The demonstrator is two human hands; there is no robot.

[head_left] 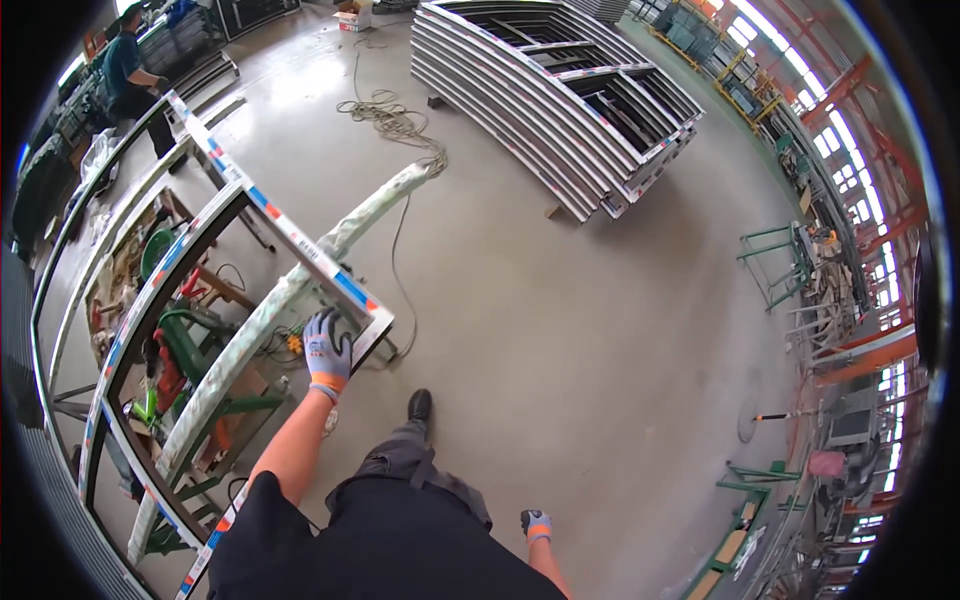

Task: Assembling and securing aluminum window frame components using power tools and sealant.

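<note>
My left hand, in a grey glove with dark fingertips and an orange cuff, is on the near rail of a large window frame, close to its corner. Its fingers curl over the rail's inner edge. The frame is pale with blue, red and white film strips, and it lies across long supports wrapped in white plastic. Low at my right side hangs my right hand, gloved alike, with its fingers curled in and nothing visible in them.
A tall stack of similar frames stands ahead on blocks. Coiled cable trails over the floor near the support's end. Tools and a green stand sit beneath the frame. At far left is another person. Green metal stands line the right.
</note>
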